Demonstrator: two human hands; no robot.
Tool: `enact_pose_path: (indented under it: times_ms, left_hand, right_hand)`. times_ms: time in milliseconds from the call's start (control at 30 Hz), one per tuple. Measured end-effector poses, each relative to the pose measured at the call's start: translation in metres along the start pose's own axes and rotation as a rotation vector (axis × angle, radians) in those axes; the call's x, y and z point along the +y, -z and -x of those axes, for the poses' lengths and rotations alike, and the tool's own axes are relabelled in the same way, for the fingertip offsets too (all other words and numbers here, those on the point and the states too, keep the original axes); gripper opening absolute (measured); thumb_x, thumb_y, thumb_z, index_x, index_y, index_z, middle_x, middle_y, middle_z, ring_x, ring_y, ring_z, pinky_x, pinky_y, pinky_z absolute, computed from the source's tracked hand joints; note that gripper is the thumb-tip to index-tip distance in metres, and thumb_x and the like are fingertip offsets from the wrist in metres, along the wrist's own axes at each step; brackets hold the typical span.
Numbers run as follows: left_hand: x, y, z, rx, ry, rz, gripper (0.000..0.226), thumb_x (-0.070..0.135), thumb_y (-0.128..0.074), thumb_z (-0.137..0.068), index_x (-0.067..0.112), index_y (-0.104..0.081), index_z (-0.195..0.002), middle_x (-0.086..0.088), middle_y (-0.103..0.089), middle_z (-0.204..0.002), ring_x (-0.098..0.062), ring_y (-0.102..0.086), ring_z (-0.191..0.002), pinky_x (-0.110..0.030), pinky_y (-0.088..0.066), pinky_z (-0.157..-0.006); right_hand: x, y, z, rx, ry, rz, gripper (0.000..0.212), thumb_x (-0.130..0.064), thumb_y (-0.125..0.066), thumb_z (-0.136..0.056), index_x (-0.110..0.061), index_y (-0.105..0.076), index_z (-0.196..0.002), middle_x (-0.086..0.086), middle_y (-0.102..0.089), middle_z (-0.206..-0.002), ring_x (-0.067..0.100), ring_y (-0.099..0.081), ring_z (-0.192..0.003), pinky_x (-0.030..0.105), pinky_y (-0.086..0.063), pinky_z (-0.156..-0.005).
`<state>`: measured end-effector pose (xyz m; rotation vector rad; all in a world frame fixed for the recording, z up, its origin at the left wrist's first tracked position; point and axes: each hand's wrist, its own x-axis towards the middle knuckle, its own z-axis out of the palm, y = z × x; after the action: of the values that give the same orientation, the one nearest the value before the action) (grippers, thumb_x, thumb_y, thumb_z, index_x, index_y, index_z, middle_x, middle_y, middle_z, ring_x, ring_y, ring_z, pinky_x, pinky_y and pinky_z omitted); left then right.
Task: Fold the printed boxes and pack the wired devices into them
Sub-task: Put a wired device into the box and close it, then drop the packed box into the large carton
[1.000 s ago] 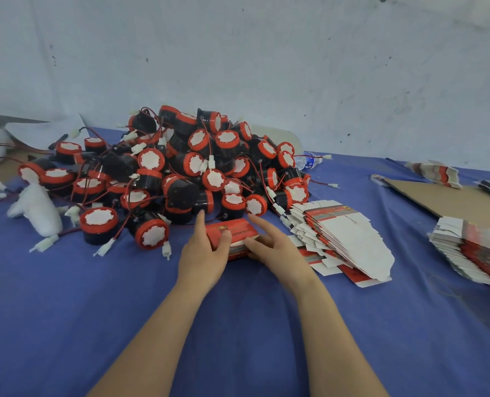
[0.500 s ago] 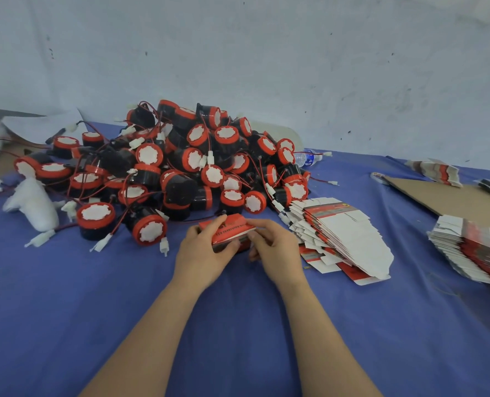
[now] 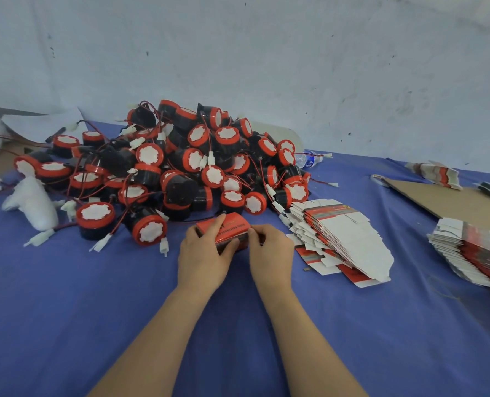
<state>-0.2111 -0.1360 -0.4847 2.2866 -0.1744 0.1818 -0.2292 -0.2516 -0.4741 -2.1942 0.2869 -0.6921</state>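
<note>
Blue cloth, one red box, left hand and right hand gripping

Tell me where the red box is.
Head view, centre: the red box is held by the left hand and right hand, just before the device pile.

One folded box; three flat-box stacks; dozens wired devices; one bottle; one cardboard sheet.

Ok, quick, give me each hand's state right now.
Left hand: closed, gripping the red printed box.
Right hand: closed, pinching the same box at its right end.
</note>
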Motion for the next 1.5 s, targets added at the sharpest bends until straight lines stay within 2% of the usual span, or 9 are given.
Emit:
enact_pose_path:
  times_ms: [233,367,467,600,800,967,1100,1300,1500]
  left_hand:
    - [0.006,0.002,0.0,0.003,0.014,0.084,0.044,0.044,-0.039,-0.099,0.042,-0.038,-0.143,-0.01,-0.04,-0.14,-0.029,-0.042,-0.127,-0.044,-0.042,-0.102]
    - [0.011,0.001,-0.003,0.041,0.104,0.191,0.065,0.034,-0.051,-0.095,0.021,-0.021,-0.152,-0.011,-0.044,-0.142,-0.032,-0.042,-0.127,-0.046,-0.042,-0.101]
    - [0.018,0.001,0.001,0.044,0.235,0.24,0.073,0.034,-0.05,-0.095,0.006,-0.013,-0.151,-0.013,-0.045,-0.141,-0.034,-0.028,-0.133,-0.041,-0.033,-0.102]
    - [0.028,0.006,0.006,0.026,0.132,0.42,0.061,0.038,-0.04,-0.101,0.023,-0.013,-0.154,-0.007,-0.023,-0.158,-0.026,-0.019,-0.145,-0.044,-0.02,-0.118]
    - [0.146,-0.016,0.046,-0.133,-0.148,0.914,0.041,0.026,-0.045,-0.101,0.034,-0.038,-0.141,-0.005,-0.057,-0.131,-0.018,-0.063,-0.108,-0.036,-0.055,-0.091]
    - [0.306,-0.077,0.132,-0.496,-0.19,1.108,0.027,0.028,-0.054,-0.097,0.023,-0.048,-0.123,-0.002,-0.065,-0.097,-0.006,-0.067,-0.075,-0.024,-0.058,-0.061]
    - [0.411,-0.122,0.246,-0.932,-0.357,0.924,0.022,0.029,-0.045,-0.101,0.019,-0.056,-0.118,-0.005,-0.065,-0.107,-0.018,-0.064,-0.095,-0.033,-0.055,-0.083]
    - [0.442,-0.142,0.343,-1.213,-0.714,0.481,0.036,0.029,-0.037,-0.104,0.002,-0.06,-0.094,-0.021,-0.057,-0.088,-0.033,-0.054,-0.082,-0.034,-0.039,-0.072]
    - [0.411,-0.105,0.27,-0.944,-0.34,0.962,0.025,0.036,-0.042,-0.101,0.019,-0.06,-0.104,0.0,-0.068,-0.099,-0.013,-0.065,-0.09,-0.026,-0.054,-0.073]
  right_hand:
    - [-0.004,0.001,-0.008,-0.136,-0.377,-0.438,0.02,-0.029,-0.06,-0.094,-0.01,-0.058,-0.097,0.007,-0.069,-0.091,0.014,-0.069,-0.073,0.027,-0.058,-0.062]
    - [-0.009,0.007,-0.014,-0.338,-0.554,-0.627,0.012,-0.017,-0.052,-0.097,-0.01,-0.062,-0.097,0.01,-0.07,-0.085,0.017,-0.069,-0.065,0.025,-0.055,-0.055]
    - [-0.015,0.006,-0.011,-0.357,-0.496,-0.503,0.026,-0.016,-0.043,-0.097,-0.015,-0.067,-0.086,0.009,-0.072,-0.083,0.018,-0.069,-0.069,0.029,-0.058,-0.061]
    - [-0.022,0.02,0.006,-0.31,-0.456,-0.651,0.026,-0.037,-0.043,-0.101,-0.027,-0.06,-0.118,0.005,-0.069,-0.105,0.023,-0.07,-0.09,0.033,-0.059,-0.075]
    - [-0.01,0.137,0.022,0.225,-0.312,-0.728,0.015,-0.029,-0.051,-0.099,-0.029,-0.059,-0.11,0.001,-0.068,-0.103,0.012,-0.064,-0.085,0.029,-0.056,-0.076]
    - [0.008,0.319,0.068,0.769,-0.269,-0.596,0.007,-0.027,-0.053,-0.097,-0.024,-0.06,-0.097,-0.006,-0.066,-0.087,0.009,-0.063,-0.081,0.024,-0.051,-0.072]
    - [0.025,0.45,0.138,1.12,-0.384,-0.262,0.031,-0.023,-0.045,-0.1,-0.01,-0.055,-0.126,0.006,-0.062,-0.121,0.019,-0.058,-0.112,0.032,-0.047,-0.096]
    - [0.036,0.515,0.209,1.271,-0.669,0.31,0.051,-0.015,-0.036,-0.101,-0.017,-0.025,-0.15,0.008,-0.004,-0.161,0.027,0.005,-0.148,0.038,-0.002,-0.118]
    - [0.018,0.432,0.149,1.068,-0.194,-0.207,0.024,-0.011,-0.045,-0.096,-0.023,-0.055,-0.115,-0.004,-0.065,-0.11,0.01,-0.062,-0.101,0.026,-0.048,-0.09]
